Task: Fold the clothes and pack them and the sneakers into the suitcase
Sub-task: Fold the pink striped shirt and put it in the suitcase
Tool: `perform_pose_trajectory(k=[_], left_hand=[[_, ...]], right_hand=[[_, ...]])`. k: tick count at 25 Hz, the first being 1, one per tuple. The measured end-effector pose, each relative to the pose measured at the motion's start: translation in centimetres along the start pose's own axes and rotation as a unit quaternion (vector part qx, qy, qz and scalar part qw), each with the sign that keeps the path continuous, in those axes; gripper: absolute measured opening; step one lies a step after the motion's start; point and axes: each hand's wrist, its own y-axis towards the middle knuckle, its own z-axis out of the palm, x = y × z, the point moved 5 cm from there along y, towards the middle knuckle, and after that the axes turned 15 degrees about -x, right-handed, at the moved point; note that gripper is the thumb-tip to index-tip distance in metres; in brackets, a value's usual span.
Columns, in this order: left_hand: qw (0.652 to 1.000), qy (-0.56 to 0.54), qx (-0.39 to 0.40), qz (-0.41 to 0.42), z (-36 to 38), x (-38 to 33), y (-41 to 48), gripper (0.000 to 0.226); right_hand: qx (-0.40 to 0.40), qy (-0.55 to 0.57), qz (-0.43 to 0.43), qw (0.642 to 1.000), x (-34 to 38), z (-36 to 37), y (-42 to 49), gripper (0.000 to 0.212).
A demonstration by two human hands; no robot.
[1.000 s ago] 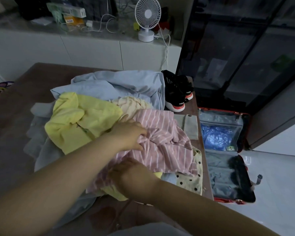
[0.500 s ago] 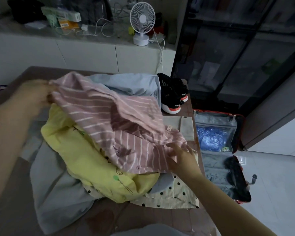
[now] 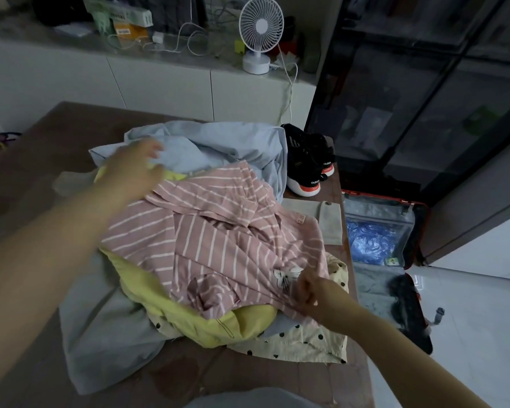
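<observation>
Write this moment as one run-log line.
left hand: open, over far clothes | right hand: pinches striped shirt | sneakers: on table | suitcase: open on floor

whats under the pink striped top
A yellow garment sticks out beneath the pink striped top, with a cream polka-dot piece lower still. How far they run under its middle is covered.

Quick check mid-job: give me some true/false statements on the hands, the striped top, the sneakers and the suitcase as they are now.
The suitcase lies open on the floor beside the table. True.
The sneakers are packed in the suitcase. False: the sneakers stand on the table's far corner.
The right hand pinches the pink striped top. True.
The striped top is neatly folded. False: it lies crumpled on the clothes pile.
The left hand holds a sneaker. False: the left hand is over the pile's far end, holding no shoe.
</observation>
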Motion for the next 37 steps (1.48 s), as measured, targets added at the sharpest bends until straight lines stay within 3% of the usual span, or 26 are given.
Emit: perform_pose_trajectory(k=[3, 5, 7, 9, 11, 13, 17, 21, 25, 29, 33, 35, 37], left_hand=[[0.983, 0.041, 0.082, 0.16, 4.0, -11.5, -1.4, 0.05], [0.97, 0.119, 0.158, 0.144, 7.8, -13.4, -1.3, 0.059], [0.955, 0.186, 0.218, 0.08, 10.2, -12.5, -1.4, 0.058], [0.948, 0.225, 0.203, 0.099, 10.7, -12.4, -1.3, 0.035], [0.946, 0.242, 0.173, 0.127, 9.9, -12.5, -0.6, 0.023], [0.952, 0.239, 0.141, 0.127, 8.2, -11.7, 0.2, 0.024], [0.977, 0.111, 0.096, 0.156, 6.3, -12.6, 1.3, 0.024], [0.971, 0.044, 0.181, 0.148, 10.9, -17.0, 0.7, 0.045], [0.958, 0.161, 0.204, 0.12, 14.4, -17.8, -0.2, 0.058], [0.907, 0.29, 0.252, 0.172, 16.2, -16.2, -0.3, 0.032], [0.946, 0.233, 0.142, 0.172, 14.5, -15.4, 1.0, 0.025], [0.974, 0.147, 0.06, 0.163, 12.0, -15.2, 1.6, 0.024], [0.993, 0.018, 0.01, 0.118, 9.0, -14.3, 2.6, 0.027]], right_hand=[[-0.024, 0.004, 0.004, 1.0, 0.3, -0.1, 0.5, 0.028], [-0.132, 0.05, 0.052, 0.989, -0.7, -2.0, 1.8, 0.015], [-0.207, 0.041, 0.139, 0.968, -3.4, -3.4, 3.6, 0.024], [-0.179, 0.049, 0.259, 0.948, -6.6, -2.5, 4.9, 0.046], [-0.146, 0.108, 0.324, 0.929, -8.2, -1.1, 5.7, 0.037], [-0.139, 0.115, 0.303, 0.936, -8.1, -1.3, 6.4, 0.007], [-0.151, 0.157, 0.227, 0.949, -6.1, -5.5, 7.4, 0.01], [-0.196, 0.158, 0.128, 0.959, -3.6, -9.3, 6.5, 0.021], [-0.263, 0.08, 0.072, 0.959, -3.5, -11.4, 4.0, 0.026], [-0.286, 0.076, 0.077, 0.952, -5.6, -11.6, 2.6, 0.024], [-0.286, 0.071, 0.091, 0.951, -6.7, -11.0, 2.5, 0.021], [-0.298, 0.064, 0.092, 0.948, -6.7, -11.2, 2.7, 0.011], [-0.302, 0.042, 0.104, 0.947, -6.8, -11.9, 3.2, 0.014]])
